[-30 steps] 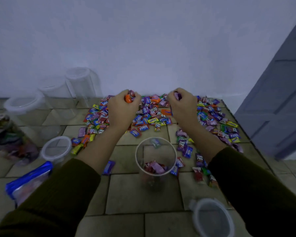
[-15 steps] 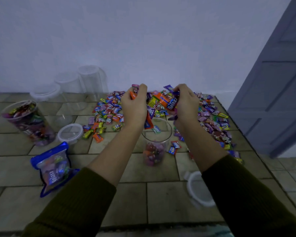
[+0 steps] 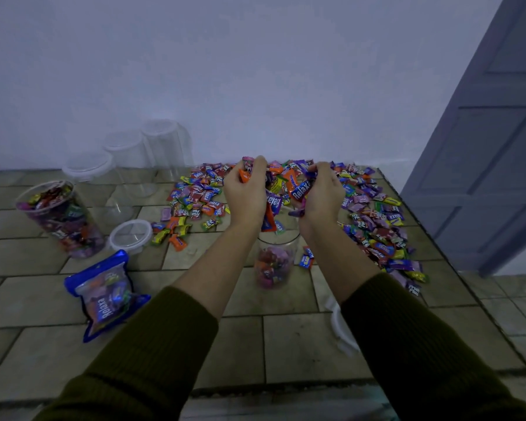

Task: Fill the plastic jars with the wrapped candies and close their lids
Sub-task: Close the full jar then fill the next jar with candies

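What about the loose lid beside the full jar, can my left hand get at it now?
Probably not yet: the left hand grips a fistful of candies over the open jar. The way to the lid looks free once it lets go.

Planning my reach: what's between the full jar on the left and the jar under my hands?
In the head view: a loose lid, a few stray candies, then your left forearm.

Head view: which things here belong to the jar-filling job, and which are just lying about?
In the job: left hand and right hand, both gripping wrapped candies; open jar below them; loose lid; full jar; empty jars.
Lying about: blue candy bag; grey door.
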